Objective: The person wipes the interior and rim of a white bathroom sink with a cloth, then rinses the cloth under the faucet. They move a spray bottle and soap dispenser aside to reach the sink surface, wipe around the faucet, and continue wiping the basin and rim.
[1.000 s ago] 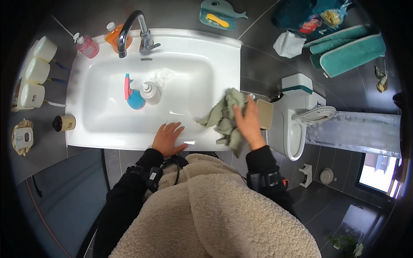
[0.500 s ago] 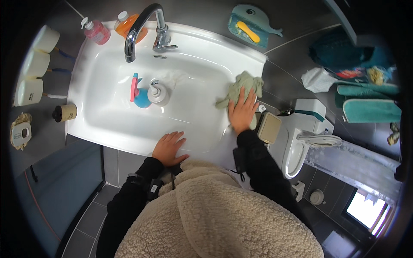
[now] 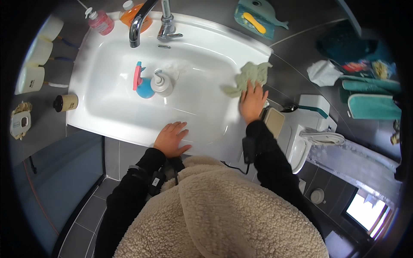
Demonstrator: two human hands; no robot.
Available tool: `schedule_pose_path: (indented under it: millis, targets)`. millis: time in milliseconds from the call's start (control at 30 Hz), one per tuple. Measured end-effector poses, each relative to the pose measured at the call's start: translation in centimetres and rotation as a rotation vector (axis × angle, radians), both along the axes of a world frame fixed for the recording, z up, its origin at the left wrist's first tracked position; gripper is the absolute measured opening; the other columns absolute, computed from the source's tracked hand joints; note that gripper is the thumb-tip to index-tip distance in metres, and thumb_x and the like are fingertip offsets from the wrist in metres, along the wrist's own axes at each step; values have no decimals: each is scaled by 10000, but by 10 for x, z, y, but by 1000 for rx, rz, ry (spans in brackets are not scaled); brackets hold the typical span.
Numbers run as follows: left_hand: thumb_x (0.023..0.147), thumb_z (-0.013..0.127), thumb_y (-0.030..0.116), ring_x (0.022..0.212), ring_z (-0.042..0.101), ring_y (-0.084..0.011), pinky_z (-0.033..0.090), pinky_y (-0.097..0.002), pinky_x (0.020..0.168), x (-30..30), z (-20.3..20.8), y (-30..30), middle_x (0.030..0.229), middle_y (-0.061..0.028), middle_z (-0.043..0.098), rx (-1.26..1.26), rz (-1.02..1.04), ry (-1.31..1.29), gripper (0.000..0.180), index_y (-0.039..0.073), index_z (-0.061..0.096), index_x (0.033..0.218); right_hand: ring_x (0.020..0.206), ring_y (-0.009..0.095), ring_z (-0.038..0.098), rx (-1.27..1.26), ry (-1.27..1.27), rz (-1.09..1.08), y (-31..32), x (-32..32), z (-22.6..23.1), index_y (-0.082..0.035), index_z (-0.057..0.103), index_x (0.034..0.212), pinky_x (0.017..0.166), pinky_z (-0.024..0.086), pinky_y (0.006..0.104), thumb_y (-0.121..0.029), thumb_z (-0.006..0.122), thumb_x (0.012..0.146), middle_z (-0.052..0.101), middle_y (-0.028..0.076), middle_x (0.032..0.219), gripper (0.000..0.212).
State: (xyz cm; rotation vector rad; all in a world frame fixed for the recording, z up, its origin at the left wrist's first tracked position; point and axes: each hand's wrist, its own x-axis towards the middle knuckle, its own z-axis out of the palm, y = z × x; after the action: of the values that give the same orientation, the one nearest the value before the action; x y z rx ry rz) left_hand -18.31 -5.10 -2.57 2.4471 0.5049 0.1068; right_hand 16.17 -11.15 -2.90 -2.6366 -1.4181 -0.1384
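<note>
My right hand (image 3: 254, 103) lies with fingers stretched out over the lower edge of a pale green cloth (image 3: 250, 74), at the right rim of a white washbasin (image 3: 202, 103). The cloth is crumpled and spread beyond the fingertips; what the palm covers is hidden. On the near rim, my left hand (image 3: 171, 139) rests palm down, fingers apart and holding nothing. Inside the basin, left of its middle, stand a blue spray bottle (image 3: 145, 88) with a pink trigger and a white pump bottle (image 3: 161, 84). White suds (image 3: 178, 69) lie behind them.
A chrome faucet (image 3: 167, 26) rises at the back, with pink (image 3: 101, 25) and orange (image 3: 142, 21) bottles to its left. White cups (image 3: 32, 79) and a small beige-black canister (image 3: 66, 103) are at the left. A beige box (image 3: 273, 121) and a toilet (image 3: 297, 152) stand right.
The view has shifted slightly, moving the basin up in the picture. My right hand has slid a little to the right, and the cloth is spread differently. My left hand stays on the rim.
</note>
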Motion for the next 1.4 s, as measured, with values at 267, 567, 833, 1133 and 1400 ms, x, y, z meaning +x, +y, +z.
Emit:
schedule_pose_path:
  millis: [267, 567, 833, 1133, 1400]
  targets:
    - [819, 727, 378, 1271, 502, -380, 422, -492, 1040, -3, -8, -2, 1398, -161, 527, 30, -17, -95, 459, 51, 633, 1128, 1083, 338, 603, -30, 386, 85, -124, -76, 46, -81, 649, 1255, 983, 449, 432, -106, 662, 854, 638, 177, 1212, 403]
    - [853, 697, 393, 1256, 516, -368, 444, -466, 1014, -7, -16, -1, 1370, -168, 551, 26, -28, -144, 436, 50, 648, 1118, 1037, 171, 621, 901, 1088, -224, -93, -38, 170, 21, 546, 1320, 942, 476, 322, -151, 597, 992, 665, 103, 1168, 374]
    - [862, 695, 429, 1261, 512, -351, 444, -461, 1002, -7, -19, -1, 1362, -157, 554, 5, -19, -164, 454, 39, 658, 1092, 1132, 281, 591, 664, 570, -73, -124, -97, 113, 42, 511, 1288, 1003, 437, 355, -60, 544, 960, 604, 190, 1208, 345]
    - [864, 684, 443, 1269, 507, -353, 452, -462, 991, -5, -17, -2, 1376, -150, 546, -3, -22, -88, 472, 51, 646, 1125, 1266, 394, 467, 21, 291, 40, -145, -121, 93, -123, 609, 1261, 1034, 414, 459, -75, 765, 733, 454, 169, 1416, 553]
    - [851, 694, 439, 1264, 515, -353, 457, -466, 989, -3, -8, 0, 1376, -151, 546, -20, -21, -23, 478, 53, 643, 1128, 1404, 363, 360, -62, 235, 366, -101, -64, 41, -240, 594, 1353, 1165, 220, 595, -96, 676, 859, 403, 82, 1528, 521]
